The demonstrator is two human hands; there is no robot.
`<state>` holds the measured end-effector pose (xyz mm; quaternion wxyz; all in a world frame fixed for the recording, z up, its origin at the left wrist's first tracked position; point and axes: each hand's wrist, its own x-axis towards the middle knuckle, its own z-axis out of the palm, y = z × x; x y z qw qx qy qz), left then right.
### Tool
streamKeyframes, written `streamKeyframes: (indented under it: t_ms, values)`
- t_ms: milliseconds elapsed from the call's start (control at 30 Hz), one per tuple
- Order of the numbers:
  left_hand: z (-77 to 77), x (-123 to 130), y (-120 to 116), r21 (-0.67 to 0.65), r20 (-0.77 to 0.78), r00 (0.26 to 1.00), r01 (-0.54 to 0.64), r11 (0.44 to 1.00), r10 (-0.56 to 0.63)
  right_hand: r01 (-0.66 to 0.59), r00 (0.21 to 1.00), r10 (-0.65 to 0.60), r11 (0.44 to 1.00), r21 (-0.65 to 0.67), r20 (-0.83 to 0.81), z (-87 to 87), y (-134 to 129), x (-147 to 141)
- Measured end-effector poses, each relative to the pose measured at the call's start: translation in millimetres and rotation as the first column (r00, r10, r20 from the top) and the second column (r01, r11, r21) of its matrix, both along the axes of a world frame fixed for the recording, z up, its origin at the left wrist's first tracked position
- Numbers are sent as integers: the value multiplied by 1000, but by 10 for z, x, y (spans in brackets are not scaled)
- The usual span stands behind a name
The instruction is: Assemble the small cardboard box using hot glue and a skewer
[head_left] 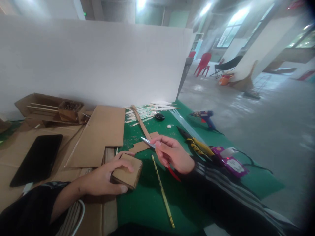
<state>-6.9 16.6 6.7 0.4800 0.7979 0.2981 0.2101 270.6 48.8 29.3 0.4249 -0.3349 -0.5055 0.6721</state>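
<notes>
My left hand [108,175] is wrapped round a small cardboard box [130,167], fingers over its top and thumb along the near side. To its right, my right hand [173,152] grips what look like scissors, their pointed silver blades [147,142] together and aimed up and left. A red handle part [174,173] shows below the palm; the rest is hidden by the fingers. The blade tip is apart from the box. Between the hands and nearer to me lies a yellowish twisted drill bit [162,191]. Cut cardboard strips [142,146] lie beyond the blades.
On the green tabletop [142,213] are yellow-black pliers [197,144], a purple power socket [230,160], a blue glue gun [205,118], clear glue sticks [187,126] and a black oval object [159,116]. Cardboard sheets [98,134] and a phone [36,160] lie left. A white panel [93,62] stands behind.
</notes>
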Motion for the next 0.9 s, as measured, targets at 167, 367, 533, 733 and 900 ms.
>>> streamKeyframes:
  t_ms: [167, 367, 533, 733, 900]
  values:
    - [-14, -9, -3, 6, -13, 1000, -9, 1000, 9, -49, 998, 50, 999, 18, -45, 16, -6, 9]
    - [-47, -13, -15, 32, 8, 1000, -22, 999, 22, -117, 990, 120, 993, 32, -79, 34, -15, 34]
    - [-65, 28, -31, 58, 43, 993, -110, 992, 108, -153, 979, 159, 987, 56, -126, 4, -3, 58]
    - [-57, 69, -39, 76, 53, 976, -216, 973, 213, -229, 960, 236, 971, 65, -149, 21, -4, 69]
    - [-85, 15, -35, 161, 56, 961, -277, 947, 272, -272, 947, 284, 958, 95, -153, 26, -24, 82]
